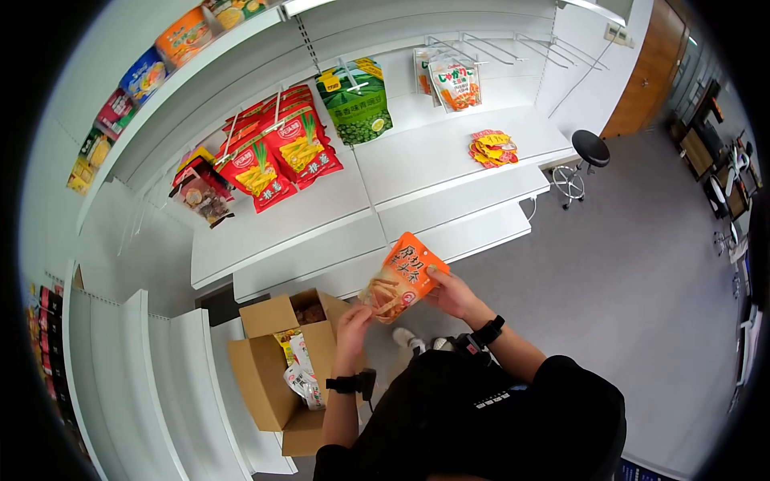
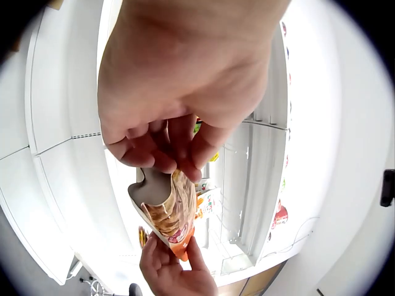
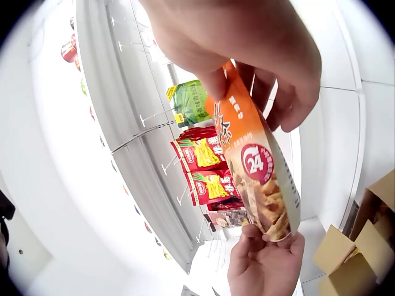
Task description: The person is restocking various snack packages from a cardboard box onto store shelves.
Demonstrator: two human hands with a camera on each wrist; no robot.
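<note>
Orange, glossy flat pouch with a printed picture of pale brown sticks (image 1: 405, 276) hangs between the two hands, front face up toward the head camera, tilted. Right hand (image 1: 453, 297) grips its upper right corner: thumb on the printed face, fingers behind. Left hand (image 1: 353, 327) pinches the lower end, thumb and fingertips closed on the edge. Both wrists carry black straps (image 1: 485, 330). Left of the left fingers and lower: open brown cardboard box (image 1: 261, 381), flaps folded out, yellow and white plastic packets (image 1: 301, 373) inside. Beyond the fingers of both hands: tiered white shelf unit (image 1: 281, 242), lower boards nearest the pouch. On hooks past the left fingers, farther off: shiny red plastic bags with yellow sticks pictured (image 1: 301, 144); left of these, a dark brown and clear packet (image 1: 203, 196). Straight beyond the pouch, a large green plastic bag with peas pictured (image 1: 357, 104). Past the right fingers, white pouches with orange print (image 1: 455, 84) hang on metal hooks; nearer, a small heap of red and yellow packets (image 1: 492, 149) lies on the board. Farther right of the right fingers, round black stool (image 1: 590, 149) on the grey floor (image 1: 618, 264).
</note>
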